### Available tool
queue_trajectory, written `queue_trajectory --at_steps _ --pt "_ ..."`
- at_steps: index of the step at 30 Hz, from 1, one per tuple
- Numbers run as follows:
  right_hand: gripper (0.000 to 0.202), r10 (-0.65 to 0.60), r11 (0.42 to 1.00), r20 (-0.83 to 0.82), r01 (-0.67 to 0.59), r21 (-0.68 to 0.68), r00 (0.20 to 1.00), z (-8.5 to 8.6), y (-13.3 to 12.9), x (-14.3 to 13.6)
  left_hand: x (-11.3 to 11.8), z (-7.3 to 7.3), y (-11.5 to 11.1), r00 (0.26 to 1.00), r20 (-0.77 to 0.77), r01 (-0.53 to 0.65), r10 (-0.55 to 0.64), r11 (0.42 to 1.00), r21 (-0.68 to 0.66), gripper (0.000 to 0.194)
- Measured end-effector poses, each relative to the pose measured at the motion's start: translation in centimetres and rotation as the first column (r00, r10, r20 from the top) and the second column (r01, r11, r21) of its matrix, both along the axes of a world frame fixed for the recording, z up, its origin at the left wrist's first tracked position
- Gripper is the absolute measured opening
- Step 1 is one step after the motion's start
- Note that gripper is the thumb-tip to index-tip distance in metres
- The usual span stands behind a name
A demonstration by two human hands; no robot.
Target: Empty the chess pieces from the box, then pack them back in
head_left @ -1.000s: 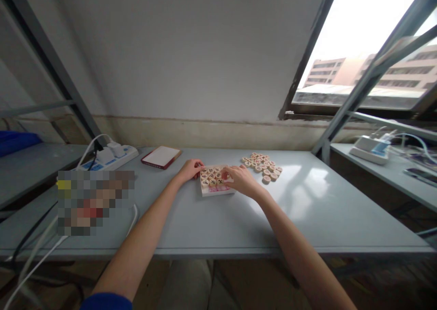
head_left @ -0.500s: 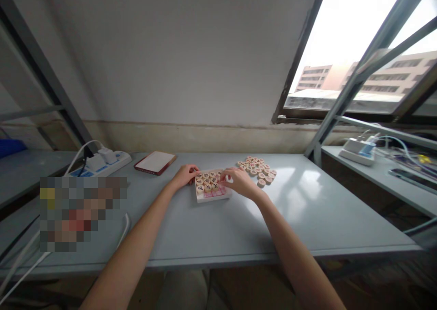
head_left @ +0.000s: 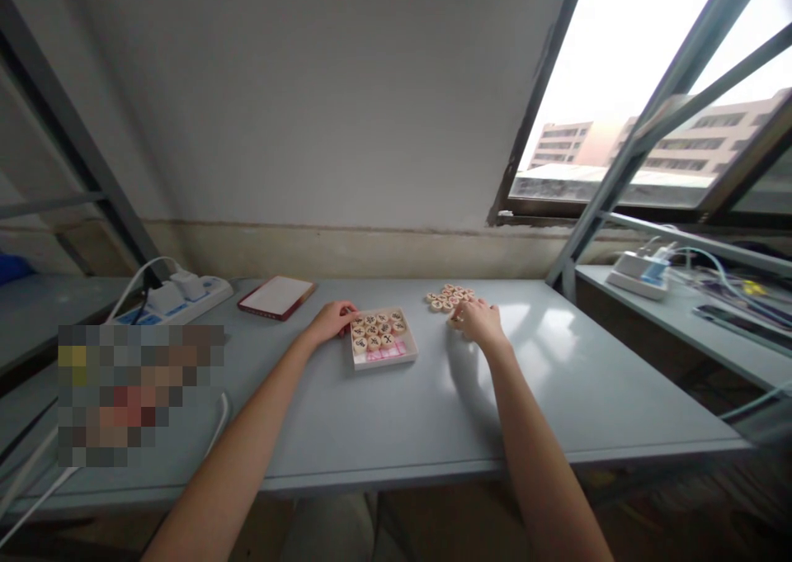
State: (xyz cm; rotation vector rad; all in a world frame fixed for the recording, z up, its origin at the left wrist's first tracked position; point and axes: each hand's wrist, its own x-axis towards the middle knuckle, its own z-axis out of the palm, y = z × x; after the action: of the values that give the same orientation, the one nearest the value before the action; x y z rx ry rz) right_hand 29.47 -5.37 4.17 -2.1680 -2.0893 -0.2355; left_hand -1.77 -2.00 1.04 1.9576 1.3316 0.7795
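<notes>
A shallow white box (head_left: 385, 362) lies on the table, partly filled with rows of round Chinese chess pieces (head_left: 373, 342). Along its near right side some pink-patterned bottom shows. My left hand (head_left: 331, 323) rests at the box's far left corner, its fingers curled in against the edge. To the right, my right hand (head_left: 483, 323) is lowered over a loose heap of Chinese chess pieces (head_left: 436, 304) with its fingers bent downward. A piece shows beside its fingertips, which are mostly hidden, as are the heap's pieces beneath the hand.
A flat lid-like tray with dark red sides (head_left: 277, 296) lies behind my left arm. At left stand a power strip (head_left: 210, 291) with plugs and a blurred-out patch. Grey metal frame posts (head_left: 572, 257) rise at both sides. Another power strip (head_left: 637, 273) sits on the neighbouring desk.
My right hand has moved from the box rightward to the heap of loose pieces. One more piece shows in the box's second row, at right. My left hand has stayed at the box.
</notes>
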Motion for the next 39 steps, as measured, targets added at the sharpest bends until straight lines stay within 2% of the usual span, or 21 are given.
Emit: queue_trajectory --at_steps 3,6,8,11,13,18,22,31,39 --pt "0.017 -0.009 0.997 -0.084 0.002 -0.082 0.996 0.5 -0.1 -0.6 0.0 0.2 -0.1 1.000 -0.006 -0.006 0.006 1.000 -0.010 0.032" --pt "0.021 0.083 0.990 -0.244 -0.108 -0.091 0.966 1.1 -0.3 -1.5 0.0 0.2 -0.1 1.000 -0.008 -0.020 0.019 1.000 -0.015 0.032" --pt "0.028 0.233 0.966 -0.393 -0.257 -0.009 0.889 1.5 -0.4 -2.3 0.0 0.2 -0.1 1.000 -0.005 -0.015 0.014 1.000 -0.018 0.033" --pt "0.032 0.459 0.879 -0.521 -0.452 0.150 0.719 1.8 -0.7 -3.7 -0.1 0.2 -0.1 1.000 -0.007 -0.002 0.002 1.000 -0.013 0.033" --pt "0.031 0.533 0.835 -0.495 -0.519 0.182 0.686 1.7 -1.0 -4.5 -0.1 0.2 -0.1 1.000 -0.016 -0.002 0.002 1.000 -0.009 0.033" --pt "0.023 0.587 0.808 -0.244 -0.580 0.107 0.772 0.6 -1.6 -5.8 -0.1 0.1 -0.1 1.000 -0.007 0.004 -0.004 1.000 -0.001 0.032" --pt "0.023 0.606 0.795 -0.126 -0.593 0.130 0.785 0.1 -1.7 -6.2 -0.1 -0.1 0.0 1.000 0.003 0.011 -0.011 1.000 -0.009 0.033" --pt "0.014 0.629 0.776 -0.099 -0.618 0.121 0.771 0.7 -2.2 -6.5 0.0 0.2 -0.3 1.000 -0.025 -0.005 0.005 1.000 0.000 0.031" --pt "0.026 0.631 0.772 -0.073 -0.616 0.156 0.772 0.4 -2.2 -6.8 0.0 -0.2 0.0 1.000 -0.017 -0.005 0.005 1.000 0.000 0.034"
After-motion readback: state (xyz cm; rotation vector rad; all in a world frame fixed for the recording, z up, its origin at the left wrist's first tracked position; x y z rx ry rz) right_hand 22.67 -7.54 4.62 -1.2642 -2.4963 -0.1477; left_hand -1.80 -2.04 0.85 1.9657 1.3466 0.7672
